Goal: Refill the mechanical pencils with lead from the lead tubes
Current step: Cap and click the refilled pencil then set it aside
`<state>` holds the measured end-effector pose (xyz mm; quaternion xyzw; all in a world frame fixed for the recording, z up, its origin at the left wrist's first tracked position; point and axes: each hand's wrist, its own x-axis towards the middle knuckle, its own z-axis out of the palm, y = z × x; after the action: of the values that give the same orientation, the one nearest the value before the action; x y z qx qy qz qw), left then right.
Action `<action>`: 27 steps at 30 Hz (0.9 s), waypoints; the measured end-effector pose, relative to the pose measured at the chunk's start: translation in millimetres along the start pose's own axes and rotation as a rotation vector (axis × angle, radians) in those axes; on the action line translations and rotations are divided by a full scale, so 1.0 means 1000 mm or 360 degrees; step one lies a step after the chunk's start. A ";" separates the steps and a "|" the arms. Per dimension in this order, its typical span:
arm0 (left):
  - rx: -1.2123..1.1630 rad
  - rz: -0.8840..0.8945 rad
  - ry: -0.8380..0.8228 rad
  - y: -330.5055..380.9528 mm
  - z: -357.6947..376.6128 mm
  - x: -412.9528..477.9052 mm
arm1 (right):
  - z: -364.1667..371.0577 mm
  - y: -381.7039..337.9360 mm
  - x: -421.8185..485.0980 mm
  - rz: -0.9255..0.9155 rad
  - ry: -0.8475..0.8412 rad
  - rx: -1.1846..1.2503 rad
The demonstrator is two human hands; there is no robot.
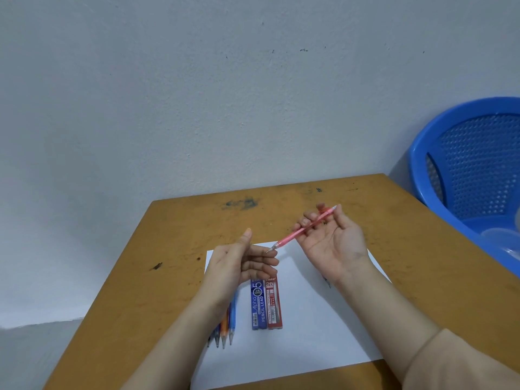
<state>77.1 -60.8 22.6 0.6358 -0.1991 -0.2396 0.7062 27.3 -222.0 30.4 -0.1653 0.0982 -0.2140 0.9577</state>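
My right hand (pixel 329 243) holds a pink mechanical pencil (pixel 292 235) above the table, fingers curled round its upper half and thumb on the end cap. The metal tip points down-left toward my left hand (pixel 239 263). My left hand hovers just beside the tip with fingers loosely bent and thumb up, holding nothing. On the white paper sheet (pixel 309 327) lie a blue lead tube (pixel 259 304) and a red lead tube (pixel 273 302) side by side. Several mechanical pencils (pixel 227 330), blue and orange among them, lie left of the tubes, partly hidden by my left forearm.
The paper sits on a scuffed brown wooden table (pixel 168 277) pushed against a pale wall. A blue plastic chair (pixel 472 170) stands at the table's right side. A small dark object (pixel 327 282) peeks out under my right wrist.
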 end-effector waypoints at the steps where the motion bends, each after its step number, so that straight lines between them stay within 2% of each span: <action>1: -0.0006 0.0008 0.0018 0.000 -0.001 0.001 | 0.001 0.001 0.000 -0.0011 0.0020 -0.0064; 8: -0.0019 0.0065 0.0137 -0.001 -0.007 0.004 | 0.006 0.006 -0.008 -0.0228 0.0012 -0.0703; 13: 0.0078 0.0129 0.0242 0.000 -0.014 0.006 | 0.006 0.005 -0.011 -0.0326 0.0078 -0.0805; 15: 0.0258 0.0205 0.0347 -0.002 -0.019 0.007 | 0.006 0.003 -0.010 -0.0397 0.0099 -0.0827; 19: 0.0941 0.0342 0.0564 -0.005 -0.034 0.010 | 0.005 0.000 -0.008 -0.0496 0.0060 -0.0977; 24: 0.1418 0.0318 0.0740 -0.011 -0.059 0.021 | 0.002 -0.004 -0.008 -0.0639 0.0119 -0.1426; 27: 0.1685 0.0225 0.0802 -0.014 -0.075 0.026 | -0.004 -0.010 -0.003 -0.0533 0.0233 -0.1687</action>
<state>140.7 -16.6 -0.1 0.9242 -0.1597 0.0983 0.3327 19.5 -230.3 30.5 -0.6221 0.2310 -0.2953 0.6873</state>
